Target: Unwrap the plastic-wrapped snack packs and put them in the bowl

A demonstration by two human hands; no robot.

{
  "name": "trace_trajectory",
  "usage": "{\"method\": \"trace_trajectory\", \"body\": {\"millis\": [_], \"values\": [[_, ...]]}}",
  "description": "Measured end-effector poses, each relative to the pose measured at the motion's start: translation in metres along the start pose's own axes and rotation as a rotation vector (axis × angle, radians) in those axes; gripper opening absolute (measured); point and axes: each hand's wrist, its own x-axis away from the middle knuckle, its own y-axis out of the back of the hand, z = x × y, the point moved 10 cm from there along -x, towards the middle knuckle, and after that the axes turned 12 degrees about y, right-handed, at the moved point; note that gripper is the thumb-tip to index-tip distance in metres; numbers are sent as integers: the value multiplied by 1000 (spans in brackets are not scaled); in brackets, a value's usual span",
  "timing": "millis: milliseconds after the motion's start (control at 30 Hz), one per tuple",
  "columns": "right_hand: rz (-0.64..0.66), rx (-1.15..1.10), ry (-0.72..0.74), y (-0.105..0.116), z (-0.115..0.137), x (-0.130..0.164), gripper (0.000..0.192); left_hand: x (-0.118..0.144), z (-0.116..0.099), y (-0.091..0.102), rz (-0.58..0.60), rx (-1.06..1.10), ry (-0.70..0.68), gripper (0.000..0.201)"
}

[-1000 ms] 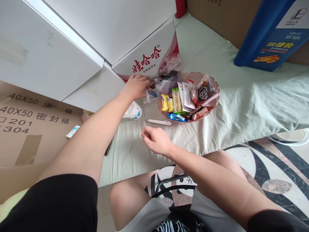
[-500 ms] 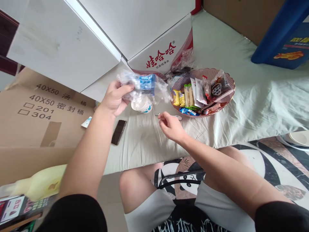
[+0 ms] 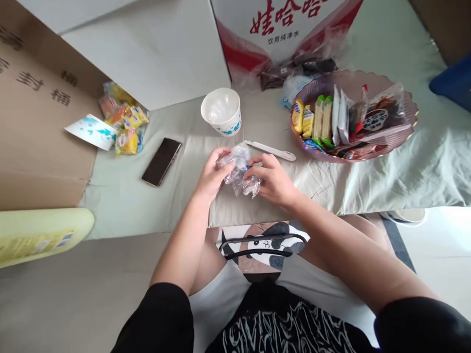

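A crumpled clear plastic bag (image 3: 237,169) with a bit of blue on it is bunched between my two hands, just above the cloth. My left hand (image 3: 214,175) closes round its left side, thumb on top. From the other side, the curled fingers of my right hand (image 3: 271,179) pinch the bag. Right behind the hands lies a slim white craft knife (image 3: 272,149). A white paper cup (image 3: 222,112) with teal print stands upright beyond my left hand.
On the right, a pink scalloped bowl (image 3: 408,125) holds several packaged snacks. A phone (image 3: 162,162) lies at left, near yellow snack packets (image 3: 130,130) and a printed paper piece (image 3: 91,132). White boxes (image 3: 176,54) and a brown carton (image 3: 40,137) border the cloth-covered surface.
My left hand has brought the plastic bag down from above the cup toward me. My right hand has taken hold of it too, and the bag is now bunched smaller. The view has tilted and shifted.
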Motion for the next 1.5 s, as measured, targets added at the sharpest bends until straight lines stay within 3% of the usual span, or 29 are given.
{"method": "trace_trajectory", "body": {"millis": [200, 333, 433, 533, 667, 800, 933, 1067, 1233, 1400, 1500], "values": [[19, -35, -3, -1, 3, -5, 18, -2, -7, -6, 40, -341, -285, 54], [-61, -64, -167, 3, -9, -2, 19, 3, -10, -16, 135, -395, -345, 46], [-151, -32, -285, 8, -16, 2, 32, 8, -13, -25, 223, -336, -317, 47], [-111, 59, -309, 7, -15, 2, 33, 12, -13, -28, 271, -182, -288, 47], [-121, 214, -291, 15, -12, 2, 22, 9, 1, -29, 287, -1, -170, 79], [-184, 354, -307, 29, -13, 8, 26, 3, 12, -32, 268, -1, -47, 66], [-80, 339, -189, 20, -3, 5, 22, -2, 10, -27, 171, 22, -36, 62], [31, 334, -68, 7, 11, 6, 37, -4, 10, -23, 103, 58, -45, 64], [118, 389, -70, -2, 14, 9, 53, -8, 13, -12, 32, 138, -12, 65], [154, 368, -67, -9, 18, 7, 52, -8, 10, -9, 59, 191, 4, 70], [195, 303, -28, -11, 20, 8, 42, -10, 10, -7, 36, 187, 1, 75]]}}
